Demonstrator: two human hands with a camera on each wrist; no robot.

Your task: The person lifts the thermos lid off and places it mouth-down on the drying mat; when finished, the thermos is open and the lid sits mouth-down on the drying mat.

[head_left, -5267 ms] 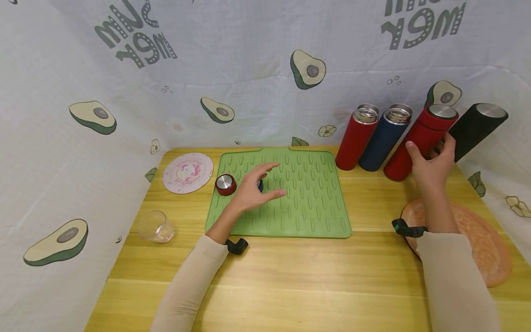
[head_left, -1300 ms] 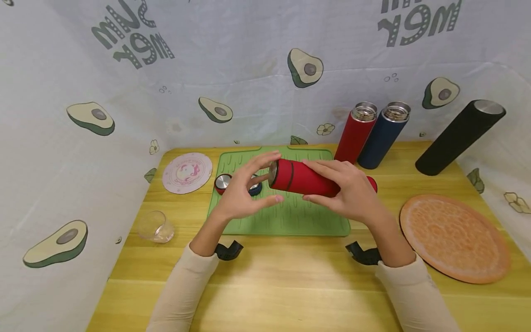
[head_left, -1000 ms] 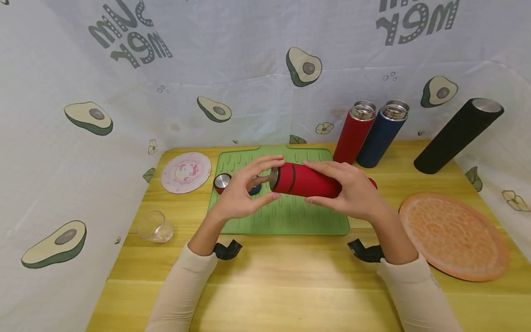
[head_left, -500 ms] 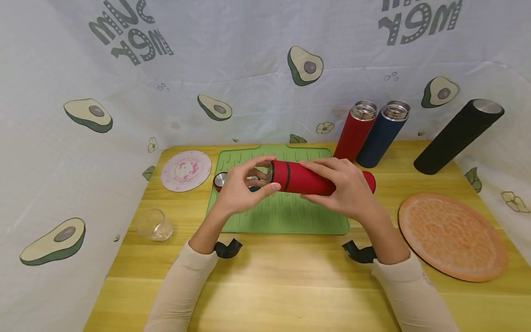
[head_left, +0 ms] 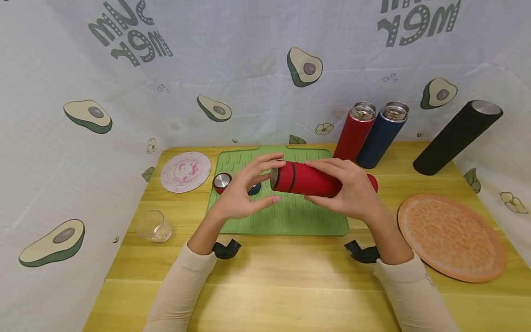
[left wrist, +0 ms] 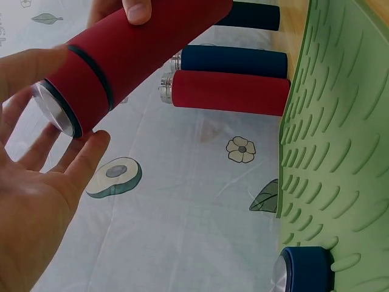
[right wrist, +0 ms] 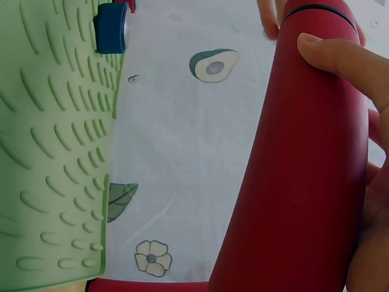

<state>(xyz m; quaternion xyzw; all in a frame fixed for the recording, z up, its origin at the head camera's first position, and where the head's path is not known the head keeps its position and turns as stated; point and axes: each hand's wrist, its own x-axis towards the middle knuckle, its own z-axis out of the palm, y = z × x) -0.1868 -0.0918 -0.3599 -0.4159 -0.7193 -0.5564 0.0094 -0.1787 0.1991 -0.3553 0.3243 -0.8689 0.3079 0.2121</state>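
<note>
Above a green rectangular mat [head_left: 290,219] with raised ridges, a person's right hand [head_left: 354,191] grips a long red cylindrical bottle [head_left: 317,182], held nearly level, while the left hand [head_left: 240,193] spreads loosely around its silver-topped red lid [head_left: 284,178], whether touching it I cannot tell.

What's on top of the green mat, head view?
A red cap and a blue cap, toward the left of the green mat. The red flask is held above it. Flask and left grip cover part of the mat and blue cap.
</note>
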